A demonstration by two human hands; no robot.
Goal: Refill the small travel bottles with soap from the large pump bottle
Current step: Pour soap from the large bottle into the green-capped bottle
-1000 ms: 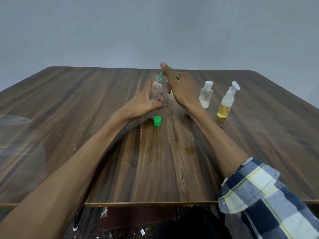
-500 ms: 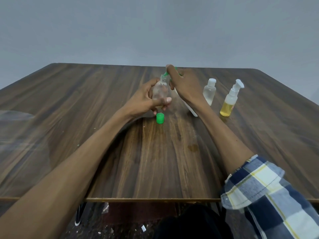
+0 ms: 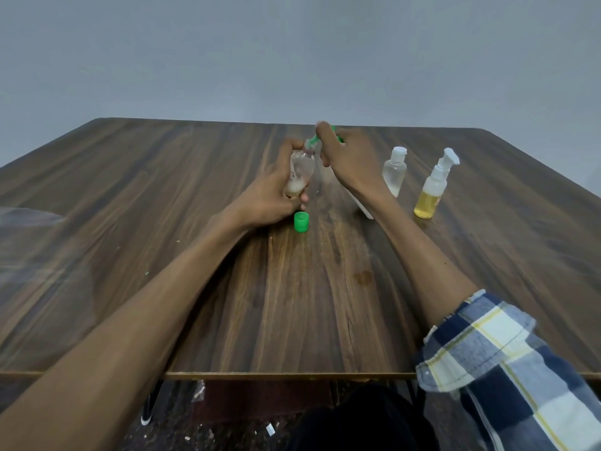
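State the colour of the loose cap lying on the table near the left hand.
Bright green: the loose cap shows best in the head view.

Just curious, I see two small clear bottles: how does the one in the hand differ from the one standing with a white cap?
The held travel bottle is uncapped and tilted in the left hand; the white-capped bottle is closed, upright and untouched on the table. The held one shows pale liquid at its bottom. Both are small and clear.

The left hand (image 3: 270, 196) has tilted the small bottle (image 3: 300, 172), and pale soap now pools at its bottom.
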